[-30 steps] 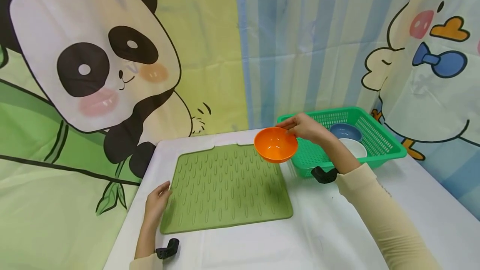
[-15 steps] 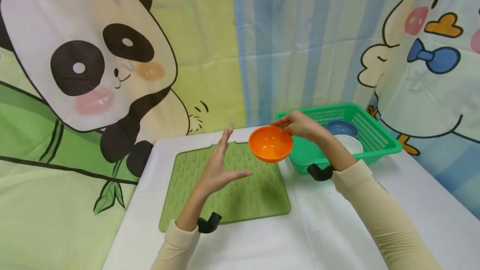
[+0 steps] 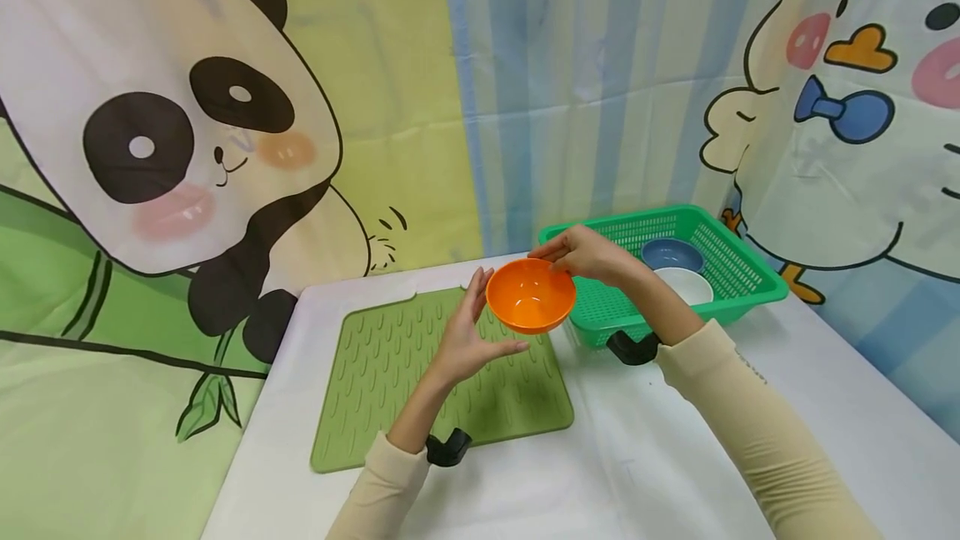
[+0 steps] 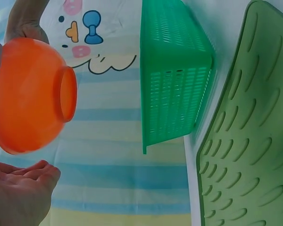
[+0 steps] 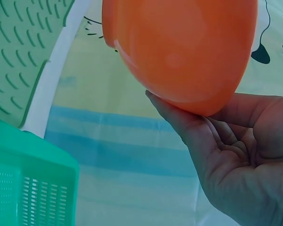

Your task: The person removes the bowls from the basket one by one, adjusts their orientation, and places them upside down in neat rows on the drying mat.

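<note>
while held aloft, orange bowl (image 3: 530, 295) — in right grip (image 3: 588, 254)

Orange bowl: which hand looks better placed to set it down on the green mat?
Probably the right hand: it already grips the orange bowl by its rim above the green mat. The left hand is open beside the bowl.

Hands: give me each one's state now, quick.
Left hand: open, fingers straight, beside the bowl; contact cannot be told.
Right hand: holds the bowl by its rim, above the mat.
</note>
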Demonstrator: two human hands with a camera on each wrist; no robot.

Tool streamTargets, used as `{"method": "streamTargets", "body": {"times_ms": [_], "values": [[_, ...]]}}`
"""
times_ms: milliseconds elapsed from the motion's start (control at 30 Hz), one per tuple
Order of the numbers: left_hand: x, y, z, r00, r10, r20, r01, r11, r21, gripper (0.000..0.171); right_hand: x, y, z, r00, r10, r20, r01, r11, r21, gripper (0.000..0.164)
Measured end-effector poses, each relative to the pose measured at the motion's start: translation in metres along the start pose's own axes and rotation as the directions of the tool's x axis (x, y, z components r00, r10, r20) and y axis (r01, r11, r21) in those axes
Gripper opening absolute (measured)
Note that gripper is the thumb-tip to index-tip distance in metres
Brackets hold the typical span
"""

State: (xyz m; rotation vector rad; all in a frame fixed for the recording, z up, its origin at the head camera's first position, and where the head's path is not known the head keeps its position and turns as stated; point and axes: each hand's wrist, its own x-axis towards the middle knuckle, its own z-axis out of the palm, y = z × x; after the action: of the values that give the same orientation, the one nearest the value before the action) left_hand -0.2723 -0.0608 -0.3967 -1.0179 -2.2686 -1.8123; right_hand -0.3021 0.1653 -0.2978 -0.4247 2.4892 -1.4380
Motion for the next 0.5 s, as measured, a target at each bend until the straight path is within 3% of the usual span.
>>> {"method": "streamTargets", "body": {"times_ms": [100,333,500], "values": [[0.0,0.003,0.001,1.0,-0.019,-0.003,0.019,1.0,0.001,0.111,0.0,0.001,0.002,1.0,-0.01,0.01,0.01,1.0,0.007,0.036],[-0.003,0.032,0.001,0.998,-0.06,0.005,0.06,0.998,-0.003,0.102,0.0,0.001,0.006,1.0,-0.02,0.016,0.02,1.0,-0.002,0.035],[-0.002,0.035,0.002,0.997,-0.081,0.011,0.081,0.997,-0.014,0.098,-0.002,0.001,0.006,1.0,-0.014,0.008,0.014,1.0,-0.008,0.035]]}}
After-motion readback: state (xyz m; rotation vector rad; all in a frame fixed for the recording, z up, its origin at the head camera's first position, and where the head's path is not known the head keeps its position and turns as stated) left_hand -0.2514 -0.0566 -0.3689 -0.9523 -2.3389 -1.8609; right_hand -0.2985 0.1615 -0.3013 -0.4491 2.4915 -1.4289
